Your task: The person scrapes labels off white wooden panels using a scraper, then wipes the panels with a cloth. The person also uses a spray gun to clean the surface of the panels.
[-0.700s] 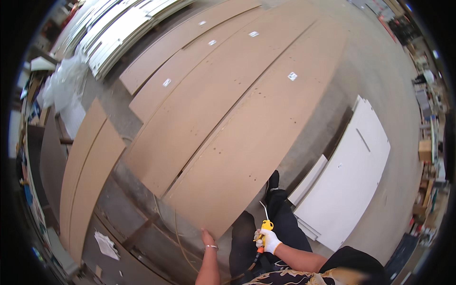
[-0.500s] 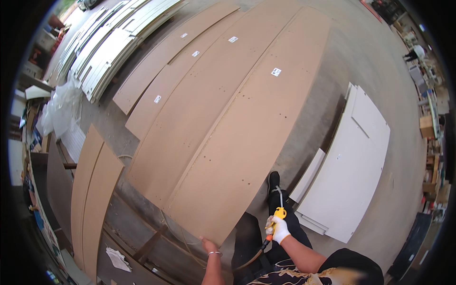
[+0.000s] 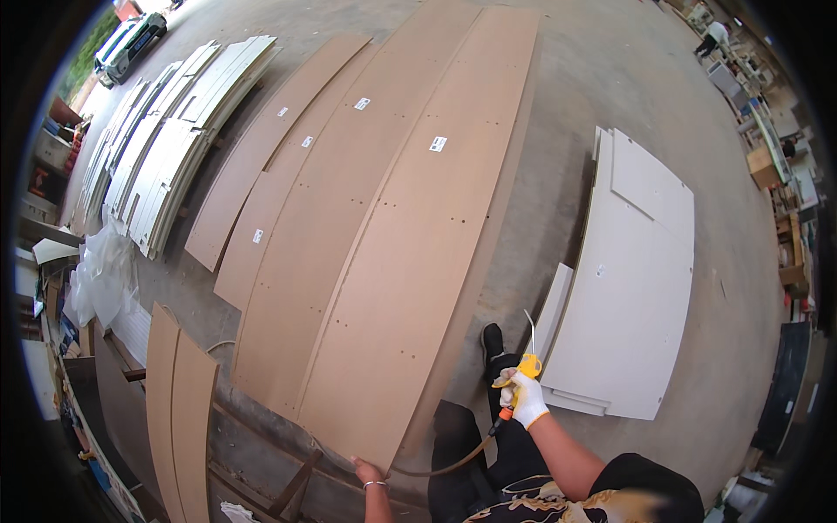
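My right hand (image 3: 526, 399), in a white glove, is closed around a yellow air blow gun (image 3: 528, 366). Its thin bent nozzle points away from me, and a brownish hose (image 3: 462, 464) with an orange coupling trails from the handle toward the left. My bare left hand (image 3: 370, 472), with a bracelet at the wrist, grips the near end of a long brown board (image 3: 392, 349); part of its fingers is hidden. Small dark holes and a white label mark that board. Along its right edge shows a strip of another brown board (image 3: 495, 235) underneath.
More brown boards (image 3: 288, 288) lie to the left. White panels (image 3: 628, 279) are stacked at my right, and long white boards (image 3: 166, 148) at the far left. Clear plastic sheeting (image 3: 103, 275) and narrow brown boards (image 3: 179, 401) stand near left. A person (image 3: 713, 38) is far right.
The near brown board now sits off the one below, exposing a strip along its right side. The blow gun has risen slightly and turned. My view has shifted.
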Motion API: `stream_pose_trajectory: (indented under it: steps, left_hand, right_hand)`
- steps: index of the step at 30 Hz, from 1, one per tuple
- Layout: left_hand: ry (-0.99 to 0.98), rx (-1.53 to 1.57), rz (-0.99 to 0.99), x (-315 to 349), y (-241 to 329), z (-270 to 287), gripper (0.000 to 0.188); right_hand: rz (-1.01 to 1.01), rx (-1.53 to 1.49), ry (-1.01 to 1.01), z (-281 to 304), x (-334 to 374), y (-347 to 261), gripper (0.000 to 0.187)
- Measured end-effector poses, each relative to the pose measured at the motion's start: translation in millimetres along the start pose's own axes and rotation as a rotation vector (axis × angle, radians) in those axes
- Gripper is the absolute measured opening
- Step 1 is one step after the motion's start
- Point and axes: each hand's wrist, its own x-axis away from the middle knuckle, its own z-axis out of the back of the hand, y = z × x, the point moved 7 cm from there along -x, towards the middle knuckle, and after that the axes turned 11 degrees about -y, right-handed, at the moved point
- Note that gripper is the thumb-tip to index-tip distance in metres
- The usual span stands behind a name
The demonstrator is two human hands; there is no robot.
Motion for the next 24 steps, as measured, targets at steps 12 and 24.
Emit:
stream_pose_trajectory:
  steps: [12, 24]
  left_hand:
    - [-0.02, -0.273, 0.019, -26, -63, -12, 0.075]
    - [-0.077, -0.158, -0.241, -71, -35, -23, 0.078]
  right_hand:
    - [-0.067, 0.114, -0.128, -23, 15, 6, 0.008]
    - [-0.466, 0.374, -0.049, -42, 20, 150, 0.012]
